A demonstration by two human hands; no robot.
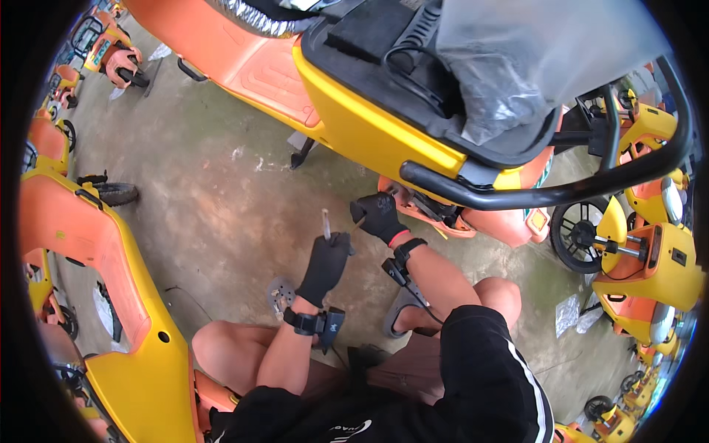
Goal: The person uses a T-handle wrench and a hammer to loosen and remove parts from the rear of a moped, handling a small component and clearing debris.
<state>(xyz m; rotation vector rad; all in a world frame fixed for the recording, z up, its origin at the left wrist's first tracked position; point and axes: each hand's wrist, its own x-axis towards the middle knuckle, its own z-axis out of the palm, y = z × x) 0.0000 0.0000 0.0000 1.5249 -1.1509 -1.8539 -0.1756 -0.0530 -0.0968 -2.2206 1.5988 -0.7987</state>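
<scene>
In a black glove, my left hand (326, 267) is closed around a thin pale rod (326, 223) that sticks up out of the fist; its kind cannot be made out. My right hand (378, 216), gloved too, is at the lower rear of a yellow and orange scooter (369, 133). Its fingers are curled, and what they hold, if anything, is too small to name. Just right of that hand is the scooter's exposed dark mechanism (428, 207) within an orange cover (484, 225). Both wrists wear black strapped devices.
The scooter's black rear rail (509, 196) curves above and right of my right hand. A clear plastic bag (502, 81) lies on its open black compartment (369, 44). Another scooter frame (133, 295) stands close on my left. More scooters line both sides of the concrete floor (199, 177).
</scene>
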